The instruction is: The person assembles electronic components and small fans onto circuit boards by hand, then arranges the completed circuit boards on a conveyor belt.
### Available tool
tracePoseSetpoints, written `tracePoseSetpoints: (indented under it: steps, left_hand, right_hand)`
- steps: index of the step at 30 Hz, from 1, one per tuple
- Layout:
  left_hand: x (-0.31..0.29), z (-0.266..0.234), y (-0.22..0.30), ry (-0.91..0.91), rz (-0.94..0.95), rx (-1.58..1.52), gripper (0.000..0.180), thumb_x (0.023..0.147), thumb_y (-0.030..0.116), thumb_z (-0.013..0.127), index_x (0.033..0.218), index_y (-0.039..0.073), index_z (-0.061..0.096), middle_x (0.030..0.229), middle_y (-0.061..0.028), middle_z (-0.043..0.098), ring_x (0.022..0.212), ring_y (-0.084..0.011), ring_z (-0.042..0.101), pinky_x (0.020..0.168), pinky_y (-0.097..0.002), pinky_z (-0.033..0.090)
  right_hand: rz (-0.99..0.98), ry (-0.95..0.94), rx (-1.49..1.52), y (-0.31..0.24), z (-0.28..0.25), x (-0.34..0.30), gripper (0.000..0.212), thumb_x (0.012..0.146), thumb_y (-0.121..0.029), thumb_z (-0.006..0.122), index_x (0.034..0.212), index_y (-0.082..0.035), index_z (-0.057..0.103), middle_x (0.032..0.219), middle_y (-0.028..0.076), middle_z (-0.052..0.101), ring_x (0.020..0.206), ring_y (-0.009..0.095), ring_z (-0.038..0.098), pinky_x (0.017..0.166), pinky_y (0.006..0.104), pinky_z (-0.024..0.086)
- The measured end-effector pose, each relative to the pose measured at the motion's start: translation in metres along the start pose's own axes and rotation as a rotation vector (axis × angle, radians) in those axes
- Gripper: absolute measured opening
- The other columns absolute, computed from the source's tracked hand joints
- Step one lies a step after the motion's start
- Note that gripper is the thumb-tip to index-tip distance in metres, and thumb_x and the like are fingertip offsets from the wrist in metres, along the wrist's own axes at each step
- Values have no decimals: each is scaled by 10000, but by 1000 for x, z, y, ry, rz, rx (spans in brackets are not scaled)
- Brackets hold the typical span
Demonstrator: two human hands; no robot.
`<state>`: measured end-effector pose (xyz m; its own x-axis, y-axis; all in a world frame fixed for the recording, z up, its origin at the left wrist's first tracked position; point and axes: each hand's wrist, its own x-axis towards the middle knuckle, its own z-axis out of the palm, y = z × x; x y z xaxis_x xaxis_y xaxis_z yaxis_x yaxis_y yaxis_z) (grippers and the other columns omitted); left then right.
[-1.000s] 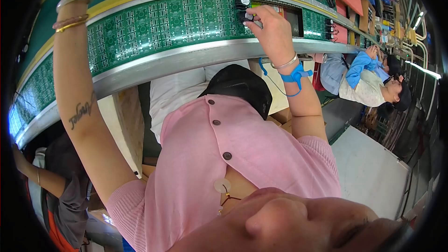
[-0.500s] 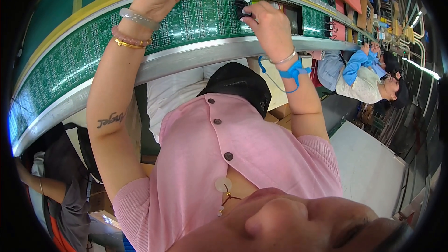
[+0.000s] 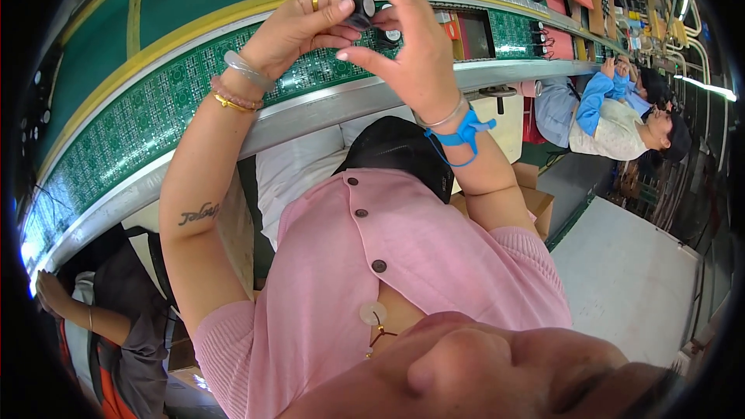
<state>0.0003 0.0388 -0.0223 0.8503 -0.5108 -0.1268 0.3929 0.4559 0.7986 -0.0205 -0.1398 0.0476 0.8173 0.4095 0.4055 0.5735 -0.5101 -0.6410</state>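
At the frame's upper centre, a black part [image 3: 357, 17] is pinched by the left hand [image 3: 293, 33], pale end turned rightward. Just right, the right hand [image 3: 419, 53] is held open, thumb and forefinger spread — contact there is hard to tell.

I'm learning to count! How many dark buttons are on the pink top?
3: the hem-end button on the pink top, the middle button, and the pendant-end button, nearest the round pendant. Others may be hidden in folds.

Pink top [image 3: 442, 279], 3 dark buttons [image 3: 379, 266], blue wrist strap [image 3: 466, 134].
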Motion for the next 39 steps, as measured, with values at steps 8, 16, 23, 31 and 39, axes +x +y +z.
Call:
tracePoseSetpoints:
  steps: [8, 16, 23, 31, 39]
  left_hand:
    - [1, 0, 12, 159, 114, 292, 428, 968, 396, 466, 1177, 45, 592, 1105, -63, 630, 972, -128, 588, 861, -266, 479]
    - [1, -7, 16, 278, 135, -48, 248, 948, 263, 545, 1051, 51, 619, 916, -8, 652, 773, -73, 604, 701, -207, 496]
    - [1, -6, 10, 220, 137, -56, 247, 939, 262, 561, 1048, 49, 619, 911, -8, 651, 755, -68, 599, 695, -202, 488]
    - [1, -2, 10, 243, 116, -48, 242, 935, 261, 570, 1040, 50, 623, 906, -8, 651, 763, -64, 594, 685, -203, 486]
    - [3, -4, 8, 268, 96, -17, 235, 934, 257, 572, 1036, 53, 625, 896, -10, 653, 759, -63, 596, 676, -200, 488]
  right_hand:
    - [85, -185, -72, 14, -44, -23, 317, 702, -57, 733, 1002, -48, 629, 926, 73, 621, 825, 246, 620, 710, 318, 490]
    - [71, -203, -364, 34, -27, -42, 283, 665, -107, 759, 914, -56, 633, 875, 90, 622, 779, 287, 608, 667, 348, 486]
    - [61, -231, -489, 38, -22, -43, 272, 650, -90, 776, 887, -44, 649, 832, 62, 628, 731, 209, 626, 640, 311, 493]
    - [59, -246, -519, 41, -22, -43, 248, 668, -133, 761, 874, -65, 641, 836, 71, 610, 756, 276, 609, 648, 353, 489]
    - [1, -251, -525, 45, -17, -42, 241, 666, -129, 757, 870, -71, 643, 842, 59, 612, 742, 253, 613, 623, 332, 492]
